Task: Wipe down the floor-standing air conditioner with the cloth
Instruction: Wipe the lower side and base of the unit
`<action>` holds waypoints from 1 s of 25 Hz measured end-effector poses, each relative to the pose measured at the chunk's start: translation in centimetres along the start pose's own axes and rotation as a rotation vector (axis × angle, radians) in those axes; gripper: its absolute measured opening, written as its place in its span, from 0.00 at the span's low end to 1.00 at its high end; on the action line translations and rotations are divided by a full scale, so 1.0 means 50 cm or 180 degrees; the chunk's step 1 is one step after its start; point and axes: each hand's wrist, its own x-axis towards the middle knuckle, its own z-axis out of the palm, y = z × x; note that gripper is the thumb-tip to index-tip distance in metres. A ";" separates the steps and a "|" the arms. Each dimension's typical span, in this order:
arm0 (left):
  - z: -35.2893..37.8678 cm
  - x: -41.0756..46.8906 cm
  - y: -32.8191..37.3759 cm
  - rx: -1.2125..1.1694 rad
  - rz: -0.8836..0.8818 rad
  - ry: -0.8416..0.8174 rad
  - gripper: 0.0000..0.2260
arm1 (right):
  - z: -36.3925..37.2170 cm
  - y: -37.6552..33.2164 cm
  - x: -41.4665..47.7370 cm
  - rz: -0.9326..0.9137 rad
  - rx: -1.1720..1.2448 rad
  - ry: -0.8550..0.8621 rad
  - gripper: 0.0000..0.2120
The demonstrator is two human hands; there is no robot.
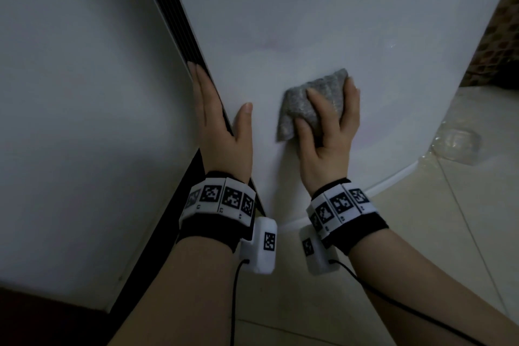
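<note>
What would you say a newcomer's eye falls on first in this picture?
The grey cloth, at centre, pressed by the right hand against the white curved air conditioner. Next, the left hand lying flat along the dark vent slot on the left, and the marker-patterned bands on both wrists.

Setting: a room in a home, dimly lit.
Landmark: the white floor-standing air conditioner (pixel 309 22) in front of me.
- Under it and to its right: glossy cream floor tiles (pixel 421 233).
- At its foot: crumpled clear plastic (pixel 455 143).
- Beyond its right edge: brown patterned covering (pixel 500 36).
- To its left: a plain white panel (pixel 70 93).
</note>
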 end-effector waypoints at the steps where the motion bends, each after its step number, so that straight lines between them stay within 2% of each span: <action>1: 0.003 0.001 0.005 0.0034 0.0042 0.0025 0.33 | -0.011 0.010 0.015 0.0159 0.0028 0.0130 0.18; 4: 0.010 0.006 0.018 0.0212 0.0179 0.0129 0.36 | -0.024 0.009 0.040 0.0671 0.0104 0.0437 0.19; 8: 0.025 0.003 0.042 0.0248 0.0291 0.0329 0.38 | -0.033 0.025 0.022 0.0128 -0.0103 -0.0039 0.19; 12: 0.036 0.001 0.052 0.0512 0.0361 0.0307 0.37 | -0.062 0.041 0.068 0.0715 -0.0104 0.0386 0.20; 16: 0.055 -0.006 0.069 0.1098 0.0433 0.0340 0.36 | -0.070 0.055 0.056 0.0133 -0.0329 -0.0013 0.20; 20: 0.072 -0.006 0.077 0.1450 0.0428 0.0329 0.36 | -0.096 0.067 0.097 0.0637 -0.0379 0.0417 0.21; 25: 0.097 -0.011 0.088 0.1512 0.0479 0.0275 0.38 | -0.119 0.079 0.097 0.0157 -0.0465 0.0255 0.19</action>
